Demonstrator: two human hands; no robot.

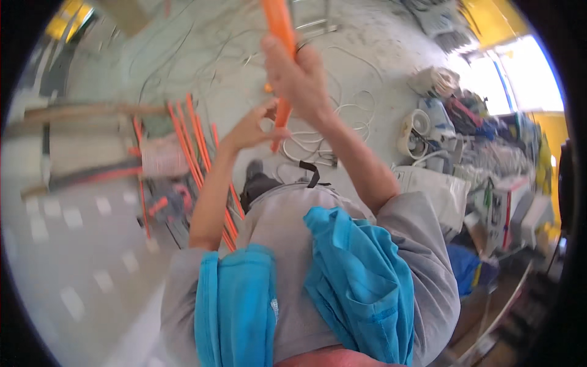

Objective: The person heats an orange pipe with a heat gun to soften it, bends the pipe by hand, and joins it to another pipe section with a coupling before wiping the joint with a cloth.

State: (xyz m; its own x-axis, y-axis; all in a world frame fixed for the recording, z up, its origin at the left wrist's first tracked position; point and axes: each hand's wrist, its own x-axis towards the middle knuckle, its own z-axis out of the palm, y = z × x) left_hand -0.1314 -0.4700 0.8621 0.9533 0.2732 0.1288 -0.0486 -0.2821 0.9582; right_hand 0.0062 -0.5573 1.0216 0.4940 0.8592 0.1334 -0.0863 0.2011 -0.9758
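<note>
An orange pipe (279, 24) stands up in front of me, running from the top edge of the view down to about waist height. My right hand (299, 79) is wrapped round it at mid-length. Lower down, my left hand (249, 129) curls its thumb and fingers round the pipe near its lower end. Several more orange pipes (194, 144) lie side by side to the left of my left forearm. A blue cloth (361, 275) hangs over my grey shirt.
White cables (361, 125) lie looped on the floor (226, 58). Boards (92, 113) and a grey-and-red tool (171, 202) are at left. On the right are a white sack (428, 189), a white coil (419, 125), and a pile of bags and boxes (501, 153).
</note>
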